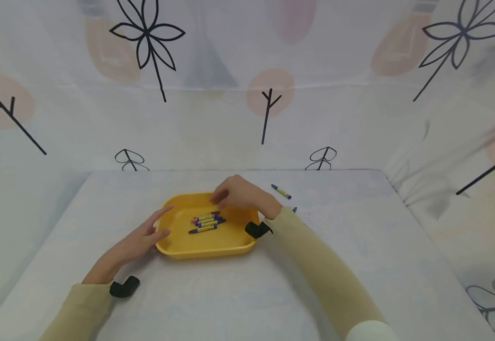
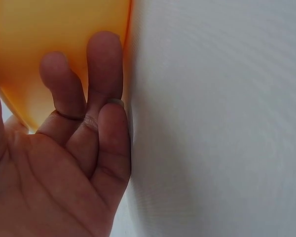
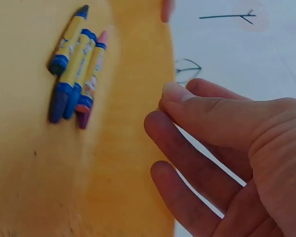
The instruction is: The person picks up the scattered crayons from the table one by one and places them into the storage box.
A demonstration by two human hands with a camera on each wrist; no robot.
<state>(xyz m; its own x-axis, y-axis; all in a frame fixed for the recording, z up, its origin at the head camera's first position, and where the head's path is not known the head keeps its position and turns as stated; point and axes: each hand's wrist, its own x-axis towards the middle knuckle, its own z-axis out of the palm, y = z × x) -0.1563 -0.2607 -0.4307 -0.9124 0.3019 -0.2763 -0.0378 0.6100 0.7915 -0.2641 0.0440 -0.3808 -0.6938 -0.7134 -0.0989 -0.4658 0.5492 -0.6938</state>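
We have the right hand [image 1: 245, 192] over the far part of a yellow tray [image 1: 230, 234], fingers loosely curved, thumb tip close to the fingertips; we can't tell if they touch. Near that grip, on the tray floor toward the wearer, lie at least 4 crayons [image 3: 78, 61]: most bunched side by side, 1 slightly apart.

The left hand [image 1: 140, 235] is at the tray's left end, thumb and index finger spread over the rim. Left wrist view shows us what head view hides: its other fingers, gently bent alongside the outer wall.

Only head view gives us a loose crayon [image 1: 281, 191], right of the right hand on the white tabletop [image 1: 349, 213], plus a blue tip [image 1: 294, 209] past the sleeve [image 1: 315, 255].

Right wrist view resolves pink, purple and blue tips, printed yellow wrappers, blue bands. Tray: smooth, plastic-looking, round-cornered; from the left wrist, we see translucent orange.
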